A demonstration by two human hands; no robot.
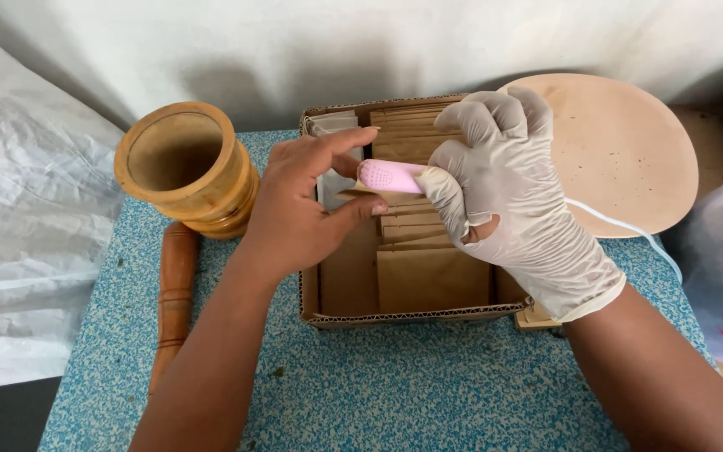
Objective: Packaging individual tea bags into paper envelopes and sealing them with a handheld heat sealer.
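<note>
I see my right hand [504, 201] in a thin, matt latex-like glove, pinching a smooth pink plastic tool [388, 176]. The corrugated cardboard box [412, 316] holds matt brown paper packets [428, 276]. The mortar [187, 167] and pestle [176, 293] look like varnished wood.

Pink device [389, 175] between both hands

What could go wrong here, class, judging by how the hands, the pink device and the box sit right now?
1. The pink device is pinched only at one end by the gloved right hand; that grip might slip, dropping it into the cardboard box of brown paper packets.
2. Its white cord trails across the round wooden board and could snag.
</note>
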